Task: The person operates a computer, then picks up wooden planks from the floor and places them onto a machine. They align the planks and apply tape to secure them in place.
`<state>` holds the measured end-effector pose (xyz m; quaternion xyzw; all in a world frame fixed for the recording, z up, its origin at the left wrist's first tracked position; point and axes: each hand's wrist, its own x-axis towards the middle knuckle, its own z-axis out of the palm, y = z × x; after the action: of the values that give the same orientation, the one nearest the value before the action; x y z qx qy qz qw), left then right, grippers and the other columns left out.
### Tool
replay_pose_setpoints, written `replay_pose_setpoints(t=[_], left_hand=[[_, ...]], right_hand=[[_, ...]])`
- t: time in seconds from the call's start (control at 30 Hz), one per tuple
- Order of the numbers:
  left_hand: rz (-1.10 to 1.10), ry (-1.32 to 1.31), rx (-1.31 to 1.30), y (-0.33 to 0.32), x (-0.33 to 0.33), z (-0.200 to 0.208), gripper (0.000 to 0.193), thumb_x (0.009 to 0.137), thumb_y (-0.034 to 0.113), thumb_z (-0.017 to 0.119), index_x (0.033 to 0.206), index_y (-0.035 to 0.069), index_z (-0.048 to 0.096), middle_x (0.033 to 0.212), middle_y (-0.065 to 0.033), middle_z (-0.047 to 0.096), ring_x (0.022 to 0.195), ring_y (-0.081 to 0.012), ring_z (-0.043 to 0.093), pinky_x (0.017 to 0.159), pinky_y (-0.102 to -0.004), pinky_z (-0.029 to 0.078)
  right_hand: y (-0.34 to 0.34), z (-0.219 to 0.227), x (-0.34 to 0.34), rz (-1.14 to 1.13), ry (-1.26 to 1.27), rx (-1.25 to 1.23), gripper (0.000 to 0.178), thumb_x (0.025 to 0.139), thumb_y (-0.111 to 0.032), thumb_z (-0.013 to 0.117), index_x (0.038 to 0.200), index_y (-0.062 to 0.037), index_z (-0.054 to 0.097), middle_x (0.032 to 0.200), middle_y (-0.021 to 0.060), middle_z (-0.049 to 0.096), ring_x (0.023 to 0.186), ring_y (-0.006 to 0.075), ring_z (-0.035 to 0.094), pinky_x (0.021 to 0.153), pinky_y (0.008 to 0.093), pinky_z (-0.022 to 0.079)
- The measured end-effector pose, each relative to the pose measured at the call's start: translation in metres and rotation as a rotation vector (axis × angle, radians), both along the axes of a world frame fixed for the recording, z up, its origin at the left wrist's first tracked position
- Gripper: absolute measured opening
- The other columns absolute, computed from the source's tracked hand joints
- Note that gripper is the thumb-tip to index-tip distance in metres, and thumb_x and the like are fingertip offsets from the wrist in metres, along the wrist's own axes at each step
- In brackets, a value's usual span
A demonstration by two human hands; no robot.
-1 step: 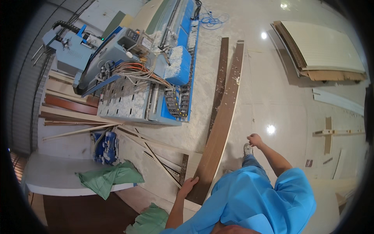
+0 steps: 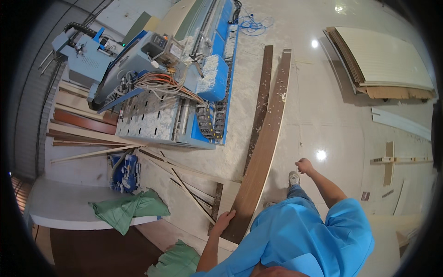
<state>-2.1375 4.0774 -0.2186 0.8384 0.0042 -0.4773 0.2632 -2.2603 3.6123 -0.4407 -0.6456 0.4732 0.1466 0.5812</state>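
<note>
Almost nothing has moved since the earlier frame: the view has slid very slightly, while both hands keep their places beside the long brown wood-grain board (image 2: 260, 161). The left hand (image 2: 224, 220) is closed over the board's left edge close to its near end; the right hand (image 2: 303, 166) hangs away from it, fingers curled into a loose fist, with nothing visible in it. The board stretches ahead over the floor, beside a narrower dark brown strip (image 2: 262, 97). Its near stretch looks bare, while pale chips remain scattered on the far part; whether the near end is raised, I cannot tell.

The pale, glossy floor (image 2: 323, 134) is dusted white alongside a blue-and-grey metal machine (image 2: 152, 120). A stack of cream flat panels (image 2: 387, 55) stands at far right. At left, a crumpled green cloth (image 2: 134, 207) lies on a grey-white desk (image 2: 55, 207).
</note>
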Motion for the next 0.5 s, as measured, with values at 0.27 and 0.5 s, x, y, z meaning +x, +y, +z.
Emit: replay_pose_setpoints(t=[0.27,0.5], left_hand=[[-0.016,-0.067,0.118,-0.035,-0.026,0.004,0.077,0.103,0.061,0.043,0.122,-0.010,0.064,0.114,-0.0259,0.070,0.112,-0.0337,0.064,0.099,-0.0410,0.046],[-0.052,-0.146,0.130,-0.044,-0.040,0.012,0.075,0.101,0.065,0.042,0.108,-0.005,0.069,0.105,-0.0279,0.070,0.106,-0.0432,0.066,0.092,-0.0466,0.048]], right_hand=[[-0.050,-0.031,0.015,-0.133,-0.022,0.085,0.044,0.092,-0.035,0.063,0.105,0.0071,0.066,0.086,0.0194,0.071,0.071,0.0293,0.072,0.061,0.0420,0.061],[-0.018,-0.022,0.070,-0.356,-0.227,0.607,0.104,0.092,-0.073,0.054,0.151,0.0094,0.032,0.134,0.0327,0.055,0.102,0.0354,0.067,0.083,0.0443,0.057]])
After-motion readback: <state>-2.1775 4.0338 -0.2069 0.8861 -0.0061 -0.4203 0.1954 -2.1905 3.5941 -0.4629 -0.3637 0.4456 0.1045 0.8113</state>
